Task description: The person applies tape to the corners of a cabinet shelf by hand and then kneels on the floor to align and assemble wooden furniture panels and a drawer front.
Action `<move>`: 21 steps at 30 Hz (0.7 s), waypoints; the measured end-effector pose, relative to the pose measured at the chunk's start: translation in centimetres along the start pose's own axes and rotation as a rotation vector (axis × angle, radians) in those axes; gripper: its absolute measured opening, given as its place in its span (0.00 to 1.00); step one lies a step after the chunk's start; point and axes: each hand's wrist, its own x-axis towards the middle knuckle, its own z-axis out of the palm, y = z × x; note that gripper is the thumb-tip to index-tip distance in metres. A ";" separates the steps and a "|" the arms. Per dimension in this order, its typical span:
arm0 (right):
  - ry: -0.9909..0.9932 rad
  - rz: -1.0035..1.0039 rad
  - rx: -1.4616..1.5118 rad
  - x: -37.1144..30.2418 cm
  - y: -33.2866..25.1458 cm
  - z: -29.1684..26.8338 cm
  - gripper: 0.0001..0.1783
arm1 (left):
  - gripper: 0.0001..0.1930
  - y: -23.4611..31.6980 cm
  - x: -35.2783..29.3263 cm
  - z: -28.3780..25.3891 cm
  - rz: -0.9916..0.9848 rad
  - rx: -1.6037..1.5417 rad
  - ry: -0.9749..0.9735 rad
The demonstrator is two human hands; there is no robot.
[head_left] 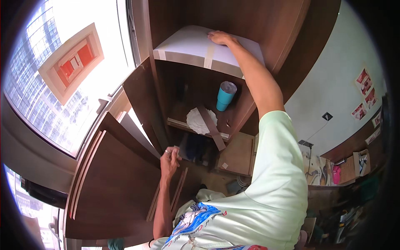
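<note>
White, beige-taped rectangular sheet point(187, 41) up at 12, right hand point(221, 38) on top
Long axis roughly 9-to-3, under loosely flattened fingers. Left hand point(169, 160) farther, 7-ish, curled, can't tell if pinching.

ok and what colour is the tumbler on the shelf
The tumbler has a turquoise body, seen best in the head view.

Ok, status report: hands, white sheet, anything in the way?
Right hand on white sheet. Left hand lower, curled; grip contents unclear. Teal tumbler, brown strip below sheet, apart from both hands.
</note>
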 end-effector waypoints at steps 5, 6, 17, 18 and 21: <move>-0.070 0.003 -0.126 1.7 1.1 0.6 0.29 | 0.13 8.9 2.9 0.5 0.202 -0.011 0.018; -0.071 0.021 -0.100 1.2 0.3 0.6 0.29 | 0.13 11.3 3.5 0.3 0.273 -0.013 0.025; -0.095 0.011 -0.045 0.1 -0.6 -0.9 0.30 | 0.11 32.6 20.0 3.4 0.975 0.562 0.276; -0.106 -0.014 -0.035 -0.7 -2.0 -1.4 0.31 | 0.11 32.4 22.0 3.2 1.003 0.675 0.317; -0.125 -0.076 0.023 -3.3 -4.5 -3.0 0.31 | 0.11 31.6 25.2 3.9 1.015 0.896 0.373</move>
